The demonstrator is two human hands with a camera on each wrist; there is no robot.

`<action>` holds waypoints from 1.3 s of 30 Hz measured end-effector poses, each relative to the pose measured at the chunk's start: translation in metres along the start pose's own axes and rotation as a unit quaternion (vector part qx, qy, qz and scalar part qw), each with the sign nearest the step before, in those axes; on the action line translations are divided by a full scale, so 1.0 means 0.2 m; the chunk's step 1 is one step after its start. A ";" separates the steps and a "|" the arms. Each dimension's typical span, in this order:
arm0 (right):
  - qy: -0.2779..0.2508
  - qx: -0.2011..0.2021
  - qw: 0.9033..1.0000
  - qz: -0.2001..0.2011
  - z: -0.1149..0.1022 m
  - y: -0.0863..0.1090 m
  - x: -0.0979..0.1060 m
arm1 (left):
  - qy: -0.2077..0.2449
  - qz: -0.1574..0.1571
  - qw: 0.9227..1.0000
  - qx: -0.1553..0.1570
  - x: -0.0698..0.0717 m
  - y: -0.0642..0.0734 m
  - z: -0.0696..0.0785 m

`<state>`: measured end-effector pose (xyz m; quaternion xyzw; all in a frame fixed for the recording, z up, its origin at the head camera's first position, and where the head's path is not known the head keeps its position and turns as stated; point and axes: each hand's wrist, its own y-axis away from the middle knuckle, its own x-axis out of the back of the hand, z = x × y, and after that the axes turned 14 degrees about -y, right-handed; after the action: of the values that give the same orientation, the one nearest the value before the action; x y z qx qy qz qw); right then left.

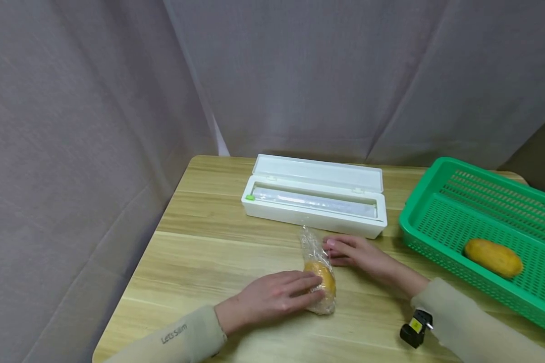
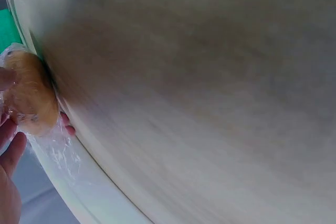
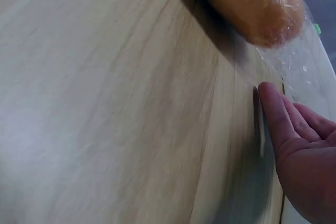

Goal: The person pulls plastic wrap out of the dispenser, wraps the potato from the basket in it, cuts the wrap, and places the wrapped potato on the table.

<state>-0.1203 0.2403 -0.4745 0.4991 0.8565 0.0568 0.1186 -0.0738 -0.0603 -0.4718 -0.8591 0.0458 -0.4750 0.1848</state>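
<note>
A yellow oblong fruit point(image 1: 326, 280) lies on the wooden table inside clear plastic film point(image 1: 310, 242), whose loose end stretches toward the white box. My left hand point(image 1: 279, 293) holds the wrapped fruit from the left, fingers laid over it. In the left wrist view, digits press the fruit point(image 2: 32, 95) from two sides. My right hand point(image 1: 356, 254) is just right of the film, fingers extended and close together. Its fingertips are right at the film's edge in the right wrist view, below the wrapped fruit point(image 3: 257, 9).
Behind the hands stands a white film dispenser box point(image 1: 315, 222), lid raised, with a roll of film point(image 1: 313, 200) inside and a green slider point(image 1: 250, 197) at its left end. On the right, a green basket point(image 1: 445, 262) holds another yellow oblong fruit point(image 1: 493, 257). Grey curtains hang behind the table.
</note>
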 end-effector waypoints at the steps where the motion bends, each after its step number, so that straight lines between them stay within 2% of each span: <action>1: 0.006 -0.002 1.000 -0.001 0.00 -0.01 0.00 | 0.001 -0.005 1.000 -0.002 0.00 0.00 0.00; 4: 0.019 -0.008 1.000 0.001 -0.01 -0.05 -0.02 | 0.003 -0.013 1.000 -0.008 0.00 -0.01 0.00; 13: -0.021 -0.011 0.999 0.035 0.00 -0.13 -0.06 | -0.024 -0.004 0.999 -0.033 0.00 -0.02 0.01; 20: -0.064 0.020 0.997 0.033 0.03 -0.17 -0.08 | -0.016 0.004 0.999 -0.033 -0.01 -0.03 0.01; 24: -0.063 0.023 0.996 0.051 0.04 -0.17 -0.09 | -0.013 0.003 0.999 -0.032 -0.01 -0.02 0.01; 30: -0.043 0.032 0.997 0.062 0.02 -0.15 -0.09 | 0.017 -0.021 0.999 -0.018 0.00 -0.02 0.01; 34: -0.075 0.041 0.995 0.057 0.00 -0.14 -0.08 | 0.020 -0.028 0.999 -0.017 0.00 -0.02 0.01; 39: -0.096 0.055 0.992 0.063 -0.03 -0.12 -0.08 | 0.016 -0.017 1.000 -0.021 -0.01 -0.03 0.01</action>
<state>-0.1342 0.2150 -0.4715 0.5611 0.8097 -0.0308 0.1691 -0.0731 -0.0533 -0.4719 -0.8557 0.0442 -0.4908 0.1579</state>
